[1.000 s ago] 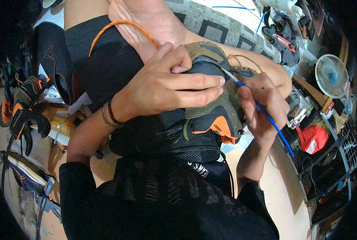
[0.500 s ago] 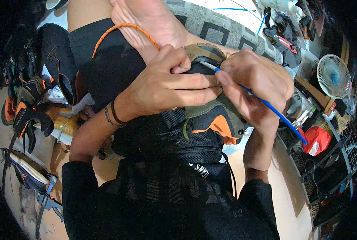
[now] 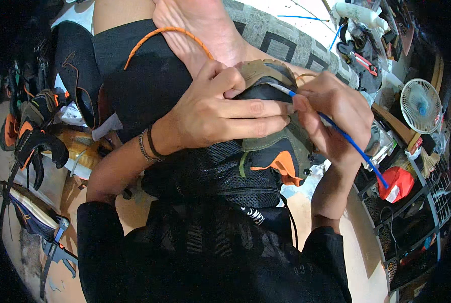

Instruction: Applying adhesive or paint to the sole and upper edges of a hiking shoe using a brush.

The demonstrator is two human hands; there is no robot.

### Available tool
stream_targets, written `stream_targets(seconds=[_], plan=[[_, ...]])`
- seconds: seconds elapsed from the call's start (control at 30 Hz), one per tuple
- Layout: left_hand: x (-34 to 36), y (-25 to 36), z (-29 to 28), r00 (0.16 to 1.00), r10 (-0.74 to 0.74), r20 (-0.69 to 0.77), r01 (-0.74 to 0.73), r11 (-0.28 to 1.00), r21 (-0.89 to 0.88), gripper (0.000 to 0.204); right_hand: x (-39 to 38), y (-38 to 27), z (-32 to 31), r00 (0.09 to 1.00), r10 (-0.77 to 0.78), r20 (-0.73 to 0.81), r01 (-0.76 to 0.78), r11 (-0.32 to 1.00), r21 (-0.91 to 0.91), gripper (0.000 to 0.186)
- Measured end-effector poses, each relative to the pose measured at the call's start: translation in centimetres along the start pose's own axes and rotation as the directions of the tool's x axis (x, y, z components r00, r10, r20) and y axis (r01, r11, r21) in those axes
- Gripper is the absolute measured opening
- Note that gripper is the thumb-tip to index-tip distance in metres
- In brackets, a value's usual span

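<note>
An olive, black and orange shoe (image 3: 281,144) rests on my lap, toe part away from me. My left hand (image 3: 210,113) holds it from the left, two fingers stretched across its top and the forefinger and thumb curled over its edge. An orange lace-like cord (image 3: 172,30) arcs out from behind that hand. In my right hand (image 3: 336,116) is a slim blue-handled tool (image 3: 349,137) with a pale, narrow tip, pinched between thumb and fingers. Its tip lies at the dark edge under the shoe's olive toe rim. Whether the tip is a brush or a point, I cannot tell.
A bare foot (image 3: 205,35) lies just beyond the shoe, beside a grey patterned cushion (image 3: 273,38). To the left are other shoes (image 3: 33,212) and a clamp (image 3: 59,237). A small fan (image 3: 421,103), a red-and-white pack (image 3: 397,184) and a metal rack (image 3: 412,222) stand right.
The view has shifted slightly, so most things appear a little to the right. The tool's tip stays at the toe edge, its shaft tilted slightly differently. Both hands keep their grips.
</note>
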State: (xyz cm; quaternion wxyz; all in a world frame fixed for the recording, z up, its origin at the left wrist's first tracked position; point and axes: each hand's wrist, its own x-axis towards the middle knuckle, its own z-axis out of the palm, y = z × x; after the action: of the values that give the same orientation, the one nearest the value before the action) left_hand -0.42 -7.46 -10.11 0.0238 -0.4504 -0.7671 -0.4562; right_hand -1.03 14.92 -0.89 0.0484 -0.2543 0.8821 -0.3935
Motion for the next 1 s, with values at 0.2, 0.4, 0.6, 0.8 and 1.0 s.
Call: stream_targets(seconds=[0.2,0.4,0.6,0.8,1.0], plan=[[-0.1,0.1,0.5,0.999,-0.025,-0.043,0.024,1.000,-0.016,0.026,-1.9,-1.4,0.5,0.982,0.134,-0.131,-0.150,0.981,-0.122,0.017],[-0.2,0.1,0.6,0.998,-0.029,-0.051,0.028,0.999,-0.030,0.025,-5.6,-1.4,1.7,0.915,0.257,-0.312,-0.265,0.964,0.017,0.017],[0.6,-0.1,0.1,0.998,-0.010,-0.062,0.005,0.997,-0.074,0.024,-7.1,-2.5,0.4,0.810,0.333,-0.482,-0.314,0.942,0.123,0.003],[-0.6,-0.2,0.7,0.993,0.005,-0.116,-0.008,0.999,-0.031,0.037,-2.8,-0.6,0.1,0.845,0.488,-0.219,-0.422,0.860,0.289,0.040],[-1.7,-0.2,0.9,0.995,-0.040,-0.092,0.026,0.988,-0.149,0.047,2.4,3.8,2.8,0.954,0.288,0.082,-0.293,0.954,0.059,0.058]])
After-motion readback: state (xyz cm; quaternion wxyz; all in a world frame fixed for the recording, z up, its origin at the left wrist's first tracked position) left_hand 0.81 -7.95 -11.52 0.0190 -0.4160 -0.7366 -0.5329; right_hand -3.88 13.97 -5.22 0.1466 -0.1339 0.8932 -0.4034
